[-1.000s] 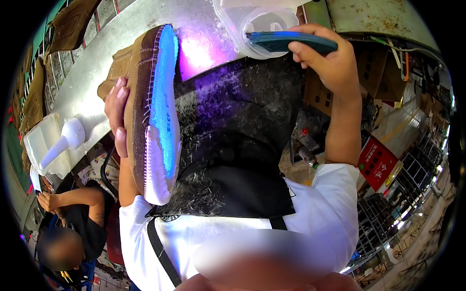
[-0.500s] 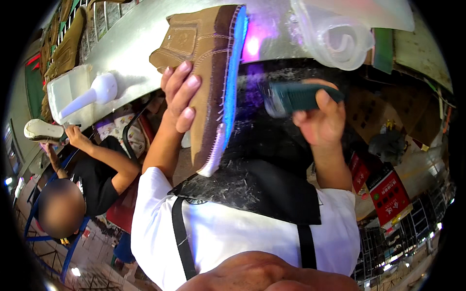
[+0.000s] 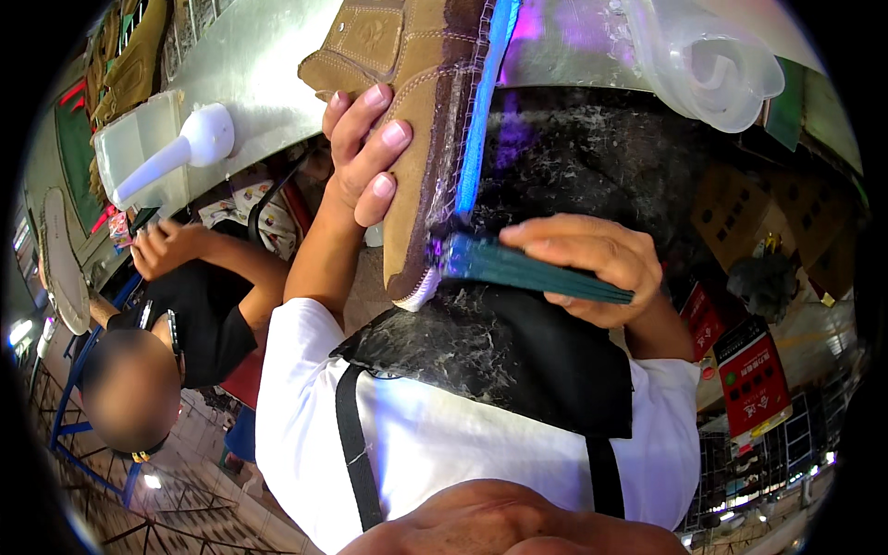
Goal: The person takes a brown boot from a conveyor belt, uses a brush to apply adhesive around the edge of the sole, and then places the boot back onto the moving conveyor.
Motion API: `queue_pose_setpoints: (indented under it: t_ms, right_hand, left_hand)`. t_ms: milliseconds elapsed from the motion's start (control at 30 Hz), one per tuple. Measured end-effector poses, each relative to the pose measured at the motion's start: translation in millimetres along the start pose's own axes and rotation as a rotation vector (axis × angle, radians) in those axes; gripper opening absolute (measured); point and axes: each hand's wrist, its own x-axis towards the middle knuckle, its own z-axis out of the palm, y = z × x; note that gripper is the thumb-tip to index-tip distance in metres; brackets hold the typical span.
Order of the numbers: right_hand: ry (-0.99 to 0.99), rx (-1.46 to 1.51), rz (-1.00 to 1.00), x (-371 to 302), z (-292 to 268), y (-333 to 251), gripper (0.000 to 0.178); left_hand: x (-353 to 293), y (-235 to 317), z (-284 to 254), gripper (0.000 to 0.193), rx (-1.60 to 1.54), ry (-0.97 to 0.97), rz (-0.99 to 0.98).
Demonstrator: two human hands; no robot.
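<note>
A brown leather shoe upper with a darker band and pale stitching hangs upright over my lap, toe downward. Along its right side the bottom edge glows bright blue, turning whitish near the toe. My left hand grips the shoe from its left side, fingers wrapped over the leather. In my right hand is a dark green brush with a ribbed handle. Its bristle end touches the shoe's lower edge just above the toe. The bristles themselves are blurred and mostly hidden.
A metal worktable spans the top. On it are a white squeeze bottle lying on a clear box, and a translucent plastic container. My black apron bears whitish smears. At left a co-worker sits beside a pale sole. Red boxes stand at right.
My right hand has brought the brush leftward and down from the open space onto the shoe's edge. The shoe has shifted slightly up and right in my left hand.
</note>
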Motion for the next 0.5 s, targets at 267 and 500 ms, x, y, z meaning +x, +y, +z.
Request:
queue_pose_setpoints:
  t_ms: [267, 500]
  right_hand:
    - [0.419, 0.103, 0.238, 44, -30, 40, 0.028]
    - [-0.074, -0.060, -0.181, 38, -27, 11, 0.030]
  left_hand:
    - [0, -8, 11, 0.072, -0.126, 0.137, 0.068]
    - [1, -9, 10, 0.071, -0.153, 0.131, 0.074]
